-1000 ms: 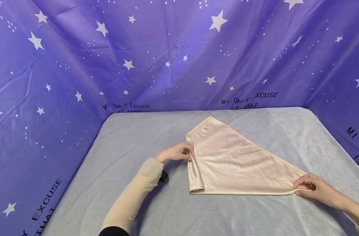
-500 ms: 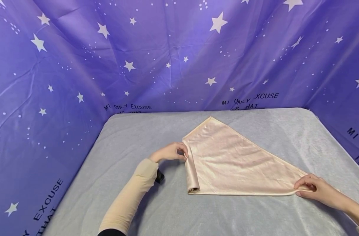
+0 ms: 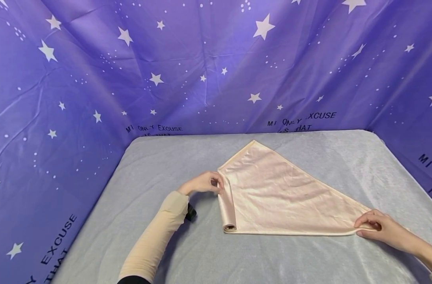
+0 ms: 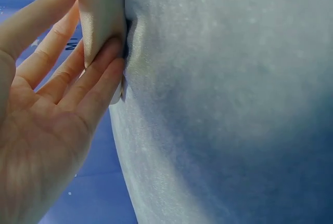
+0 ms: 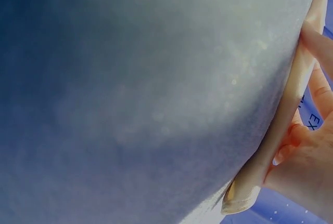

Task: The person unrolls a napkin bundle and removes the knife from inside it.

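A shiny pale pink cloth (image 3: 279, 193) lies folded on the grey-covered table, with one corner pointing to the back. Its left edge is turned into a narrow roll (image 3: 228, 211), whose spiral end faces the front. My left hand (image 3: 203, 182) pinches this roll near its upper half. In the left wrist view the thumb and fingers of the left hand (image 4: 57, 99) lie on either side of the cloth (image 4: 101, 16). At the far right my right hand (image 3: 386, 228) pinches the cloth's narrow right end. The right wrist view shows that hand (image 5: 307, 156) along the cloth's edge (image 5: 281, 122).
The table (image 3: 290, 260) has a soft grey cover with rounded back corners. A purple curtain (image 3: 187, 47) with white stars and black lettering hangs behind it and on both sides. A black object (image 3: 191, 213) shows at my left wrist.
My left hand has moved a little to the left, and the rolled edge has gone with it. The roll looks rounder and more even. My right hand has stayed in place on the cloth.
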`<control>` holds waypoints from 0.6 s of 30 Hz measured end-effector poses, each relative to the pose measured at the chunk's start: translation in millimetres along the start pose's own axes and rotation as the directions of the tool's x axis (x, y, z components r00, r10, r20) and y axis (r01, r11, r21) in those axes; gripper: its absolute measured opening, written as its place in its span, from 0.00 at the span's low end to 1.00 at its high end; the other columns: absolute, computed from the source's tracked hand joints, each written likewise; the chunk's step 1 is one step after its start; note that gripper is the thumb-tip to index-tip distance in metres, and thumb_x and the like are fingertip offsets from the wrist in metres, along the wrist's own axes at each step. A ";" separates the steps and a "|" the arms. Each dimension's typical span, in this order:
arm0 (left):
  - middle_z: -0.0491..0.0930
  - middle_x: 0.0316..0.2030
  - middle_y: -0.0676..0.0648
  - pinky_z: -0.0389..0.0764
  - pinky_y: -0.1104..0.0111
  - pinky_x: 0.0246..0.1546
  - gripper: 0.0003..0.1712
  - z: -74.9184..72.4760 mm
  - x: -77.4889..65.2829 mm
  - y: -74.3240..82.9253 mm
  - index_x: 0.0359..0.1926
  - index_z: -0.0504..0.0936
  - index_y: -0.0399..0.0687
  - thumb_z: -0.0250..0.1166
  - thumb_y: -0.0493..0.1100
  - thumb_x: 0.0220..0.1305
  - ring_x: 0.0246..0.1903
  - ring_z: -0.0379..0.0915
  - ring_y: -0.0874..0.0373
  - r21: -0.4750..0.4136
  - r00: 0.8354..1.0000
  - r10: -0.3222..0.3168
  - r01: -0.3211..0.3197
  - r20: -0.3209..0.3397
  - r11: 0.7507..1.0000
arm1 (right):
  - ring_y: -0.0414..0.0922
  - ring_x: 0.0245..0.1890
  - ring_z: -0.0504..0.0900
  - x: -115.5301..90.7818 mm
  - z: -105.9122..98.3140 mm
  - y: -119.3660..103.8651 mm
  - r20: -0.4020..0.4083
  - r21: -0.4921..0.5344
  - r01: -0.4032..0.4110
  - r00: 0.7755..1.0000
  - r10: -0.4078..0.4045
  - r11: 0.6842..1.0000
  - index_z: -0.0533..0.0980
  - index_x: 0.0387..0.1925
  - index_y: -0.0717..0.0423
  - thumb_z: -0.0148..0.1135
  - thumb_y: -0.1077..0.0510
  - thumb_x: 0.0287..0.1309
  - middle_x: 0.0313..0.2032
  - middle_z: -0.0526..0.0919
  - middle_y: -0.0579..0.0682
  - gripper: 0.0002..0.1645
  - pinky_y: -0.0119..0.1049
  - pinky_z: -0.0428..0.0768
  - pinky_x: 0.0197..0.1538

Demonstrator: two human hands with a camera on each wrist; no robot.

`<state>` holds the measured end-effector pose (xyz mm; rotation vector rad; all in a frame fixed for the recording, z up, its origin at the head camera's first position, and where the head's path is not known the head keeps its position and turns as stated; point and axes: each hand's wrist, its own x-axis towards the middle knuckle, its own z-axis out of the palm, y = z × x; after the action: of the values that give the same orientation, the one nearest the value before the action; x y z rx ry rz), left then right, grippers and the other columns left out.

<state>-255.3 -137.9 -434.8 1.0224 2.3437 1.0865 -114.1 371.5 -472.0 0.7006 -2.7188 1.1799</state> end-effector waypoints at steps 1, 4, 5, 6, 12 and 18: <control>0.75 0.32 0.45 0.72 0.71 0.39 0.06 0.1 -0.3 -1.1 0.29 0.79 0.36 0.66 0.34 0.48 0.34 0.70 0.58 -0.005 1.000 0.007 -0.007 0.001 1.000 | 0.32 0.25 0.60 0.0 0.2 -0.1 -0.005 -0.001 0.002 1.000 -0.002 1.000 0.75 0.26 0.46 0.68 0.72 0.32 0.27 0.70 0.36 0.20 0.27 0.55 0.25; 0.75 0.32 0.44 0.73 0.71 0.40 0.06 0.3 -0.3 -3.7 0.29 0.78 0.35 0.66 0.33 0.48 0.35 0.70 0.59 -0.024 1.000 0.019 -0.019 0.005 1.000 | 0.32 0.25 0.60 0.2 0.2 0.1 -0.004 -0.001 0.000 1.000 0.000 1.000 0.75 0.26 0.46 0.68 0.72 0.32 0.27 0.70 0.36 0.20 0.27 0.56 0.25; 0.75 0.33 0.43 0.72 0.71 0.41 0.06 0.3 -0.3 -4.3 0.29 0.78 0.34 0.66 0.32 0.47 0.35 0.70 0.59 -0.033 1.000 0.017 -0.017 0.006 0.999 | 0.32 0.25 0.60 0.2 0.3 0.2 -0.002 -0.002 -0.004 1.000 0.004 1.000 0.75 0.26 0.46 0.68 0.72 0.32 0.27 0.70 0.36 0.20 0.27 0.56 0.25; 0.75 0.33 0.43 0.72 0.71 0.42 0.06 0.2 -0.1 -4.7 0.29 0.78 0.34 0.66 0.32 0.47 0.35 0.70 0.60 -0.039 1.000 0.013 -0.013 0.006 0.999 | 0.32 0.25 0.60 0.3 0.3 0.4 -0.001 -0.003 -0.009 1.000 0.009 1.000 0.75 0.26 0.46 0.68 0.72 0.33 0.27 0.71 0.36 0.20 0.27 0.56 0.25; 0.74 0.34 0.42 0.71 0.71 0.45 0.07 0.2 -1.3 -6.4 0.29 0.78 0.34 0.67 0.31 0.45 0.38 0.69 0.57 -0.023 1.000 0.006 -0.007 -0.005 1.000 | 0.32 0.26 0.60 0.1 -0.4 1.1 0.010 -0.002 -0.026 1.000 0.026 1.000 0.76 0.27 0.47 0.67 0.72 0.34 0.29 0.71 0.35 0.19 0.27 0.56 0.25; 0.74 0.35 0.43 0.71 0.67 0.40 0.09 1.8 -3.2 -8.1 0.29 0.80 0.37 0.68 0.30 0.41 0.36 0.68 0.52 0.072 0.999 0.028 -0.026 -0.018 0.997 | 0.32 0.26 0.60 0.7 0.5 0.0 -0.006 -0.001 -0.006 1.000 0.006 1.000 0.76 0.26 0.46 0.68 0.72 0.32 0.27 0.71 0.35 0.20 0.27 0.56 0.25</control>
<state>-255.8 -142.9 -442.1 1.0765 2.4059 1.0331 -114.7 370.9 -472.2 0.6889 -2.7182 1.1799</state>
